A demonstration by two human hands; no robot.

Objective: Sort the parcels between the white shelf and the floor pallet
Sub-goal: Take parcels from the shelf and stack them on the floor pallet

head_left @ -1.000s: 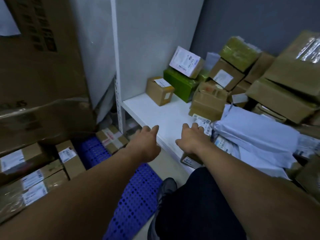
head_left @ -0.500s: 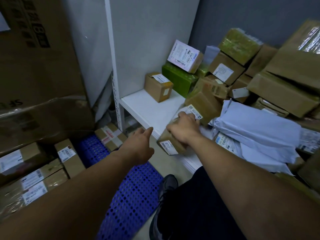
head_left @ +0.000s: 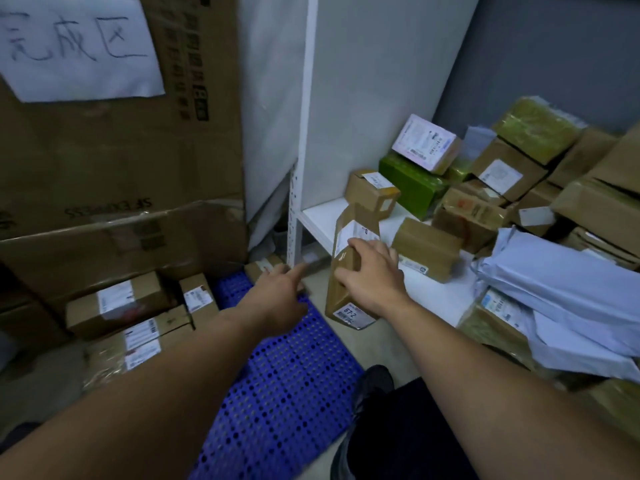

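My right hand (head_left: 372, 273) grips a long brown parcel (head_left: 344, 268) with white labels, held on end just off the front edge of the white shelf (head_left: 320, 216). Its lower end hangs over the floor beside the blue perforated pallet (head_left: 280, 386). My left hand (head_left: 277, 296) hovers over the pallet with its fingers loose and holds nothing. Several brown and green parcels are stacked on the shelf, with a brown box (head_left: 427, 249) lying just right of my right hand.
Large cardboard boxes (head_left: 121, 161) with a handwritten paper sign stand at the left. Labelled parcels (head_left: 117, 303) lie on the pallet's left side. Grey mailer bags (head_left: 561, 289) are heaped on the shelf at right. My shoe (head_left: 372, 382) stands by the pallet's edge.
My right hand took hold of the long brown parcel at the shelf edge and lifted it off, tipping it upright and moving it left. My left hand drew back over the pallet.
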